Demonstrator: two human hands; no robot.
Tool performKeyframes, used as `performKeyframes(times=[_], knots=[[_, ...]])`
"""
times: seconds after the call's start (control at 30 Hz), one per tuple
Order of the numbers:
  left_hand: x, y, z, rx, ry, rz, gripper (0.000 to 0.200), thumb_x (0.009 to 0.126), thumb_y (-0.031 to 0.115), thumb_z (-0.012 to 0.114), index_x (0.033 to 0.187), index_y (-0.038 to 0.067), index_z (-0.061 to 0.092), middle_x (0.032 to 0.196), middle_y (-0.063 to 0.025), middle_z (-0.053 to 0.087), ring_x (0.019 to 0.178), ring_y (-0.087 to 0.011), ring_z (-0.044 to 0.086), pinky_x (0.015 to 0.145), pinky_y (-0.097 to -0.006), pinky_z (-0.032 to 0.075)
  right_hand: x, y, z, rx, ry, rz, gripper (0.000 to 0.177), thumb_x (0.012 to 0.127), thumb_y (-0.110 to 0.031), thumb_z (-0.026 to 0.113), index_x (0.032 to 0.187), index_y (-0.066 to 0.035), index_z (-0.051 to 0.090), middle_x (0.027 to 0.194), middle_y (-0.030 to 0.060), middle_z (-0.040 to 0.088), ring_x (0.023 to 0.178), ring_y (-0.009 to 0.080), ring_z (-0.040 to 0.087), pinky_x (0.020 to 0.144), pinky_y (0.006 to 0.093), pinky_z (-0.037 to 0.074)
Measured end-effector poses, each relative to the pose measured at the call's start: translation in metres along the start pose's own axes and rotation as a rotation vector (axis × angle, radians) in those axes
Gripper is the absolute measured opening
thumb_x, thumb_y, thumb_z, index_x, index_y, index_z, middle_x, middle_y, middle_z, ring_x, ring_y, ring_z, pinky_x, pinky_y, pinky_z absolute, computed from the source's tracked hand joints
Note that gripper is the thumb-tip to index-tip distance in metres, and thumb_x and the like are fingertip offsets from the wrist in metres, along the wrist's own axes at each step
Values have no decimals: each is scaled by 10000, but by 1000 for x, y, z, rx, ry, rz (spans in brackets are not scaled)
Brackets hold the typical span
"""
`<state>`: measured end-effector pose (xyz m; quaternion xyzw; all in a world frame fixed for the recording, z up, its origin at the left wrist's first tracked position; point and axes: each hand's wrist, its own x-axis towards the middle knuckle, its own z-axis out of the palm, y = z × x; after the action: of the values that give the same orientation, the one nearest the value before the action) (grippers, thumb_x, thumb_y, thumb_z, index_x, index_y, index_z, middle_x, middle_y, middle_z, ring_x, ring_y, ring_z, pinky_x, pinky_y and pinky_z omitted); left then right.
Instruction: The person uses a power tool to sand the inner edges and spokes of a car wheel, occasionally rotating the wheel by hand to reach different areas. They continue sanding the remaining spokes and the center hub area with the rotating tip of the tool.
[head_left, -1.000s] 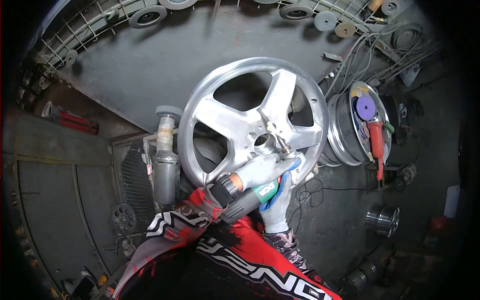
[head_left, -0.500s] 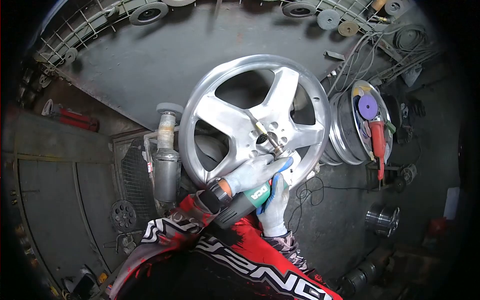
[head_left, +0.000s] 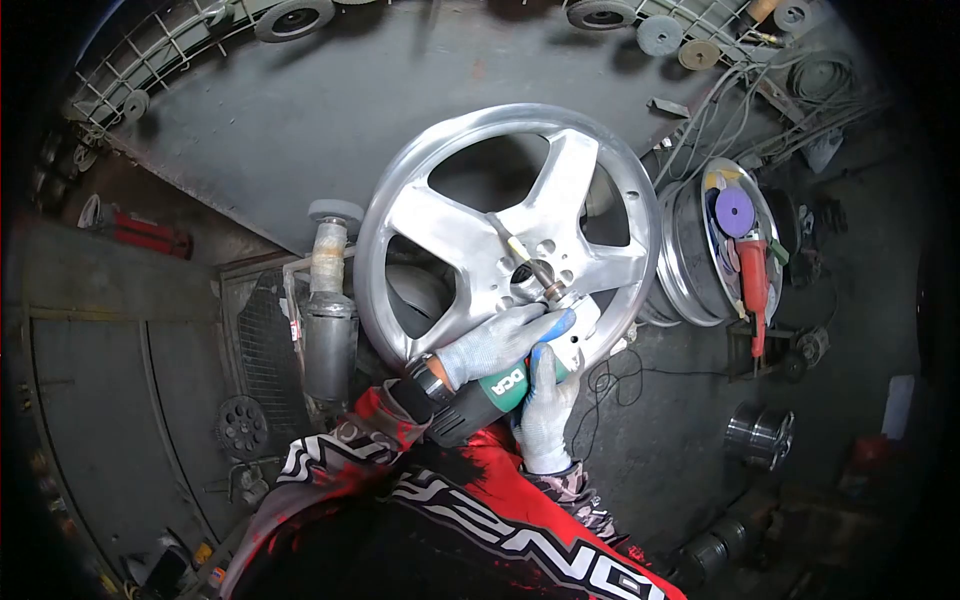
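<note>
My left hand point(head_left: 500, 345), gloved and with a black watch at the wrist, wraps over the front of a green and black DCA grinder point(head_left: 508, 388). My right hand point(head_left: 547, 415), also gloved in grey and blue, closes on the tool's right side near its pale metal head. A thin shaft point(head_left: 545, 280) extends from that head across the hub, its slim grey tip lying over a spoke; whether it touches cannot be seen. Beneath is a five-spoke silver alloy wheel rim point(head_left: 400, 215), face up and filling the middle of the view.
Left of the rim stands a cylindrical grey motor point(head_left: 332, 350) with a disc on top. A red polisher point(head_left: 752, 285) with a purple pad rests on other rims at right. Cables point(head_left: 700, 130) hang behind; a wire rack point(head_left: 180, 50) with discs lines the back.
Both hands and the grinder have shifted only slightly, with the tool turned a little. My right fingers sit differently against its side. The rim appears almost unmoved.
</note>
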<state>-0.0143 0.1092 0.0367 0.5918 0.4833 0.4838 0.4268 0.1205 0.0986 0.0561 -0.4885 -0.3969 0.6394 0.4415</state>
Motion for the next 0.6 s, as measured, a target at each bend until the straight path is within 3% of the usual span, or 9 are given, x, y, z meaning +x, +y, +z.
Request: performKeyframes(times=[0.03,0.1,0.17,0.2,0.37,0.43,0.5,0.57,0.6], knots=[[-1,2,0,-77,-6,-114,381,1011,149,453,1382,112,527,1258,-188,568,1151,-347,579,995,-395,462,0,-1,-1,0,1,0,656,924,-105,667,1440,53,294,1254,149,538,1095,181,562,919,312,488],[0,-11,6,-90,4,-86,409,998,141,464,1403,103,501,1232,-191,570,1133,-350,585,983,-394,468,2,-6,-2,-62,-15,-8,644,923,-94,666,1437,43,304,1263,152,533,1097,180,560,915,311,489],[8,-13,6,212,89,239,432,987,130,465,1416,85,473,1232,-197,573,1126,-355,587,978,-400,469,5,-13,2,-10,7,-26,639,921,-93,670,1433,41,310,1268,153,530,1101,184,558,916,316,488],[12,-10,2,163,-26,93,402,1023,158,435,1405,48,494,1419,-181,503,1284,-308,518,1080,-368,405,8,-16,4,45,23,-42,634,920,-92,673,1428,39,316,1274,155,526,1105,188,556,918,320,488],[27,-9,-2,38,-68,113,409,1011,143,445,1407,51,493,1419,-183,502,1291,-323,511,1089,-394,402,18,-14,2,-68,61,-169,639,917,-99,685,1421,38,317,1264,158,524,1109,194,544,936,329,475],[17,-17,-2,77,13,215,411,1010,151,457,1405,47,495,1412,-186,509,1276,-323,523,1084,-391,409,13,-13,3,-196,16,-178,648,941,-110,648,1453,43,281,1309,161,511,1148,195,538,949,318,466],[7,-3,-3,55,17,140,398,1026,172,458,1396,31,505,1387,-192,533,1260,-299,539,1067,-375,417,10,-7,3,-163,2,-170,656,927,-115,671,1440,48,296,1295,158,519,1141,194,543,954,320,464],[1,30,-8,-469,73,-299,384,1009,160,501,1376,52,537,1363,-162,551,1211,-247,573,1009,-342,455,4,-7,3,-237,-31,-132,664,916,-114,685,1435,49,304,1275,155,532,1133,198,550,962,324,464],[0,23,-7,-514,81,-288,373,1024,183,500,1363,33,547,1351,-158,564,1200,-218,577,1016,-325,447,3,-5,2,-261,-32,-124,674,910,-119,694,1434,52,306,1264,156,541,1134,199,550,968,320,461]])
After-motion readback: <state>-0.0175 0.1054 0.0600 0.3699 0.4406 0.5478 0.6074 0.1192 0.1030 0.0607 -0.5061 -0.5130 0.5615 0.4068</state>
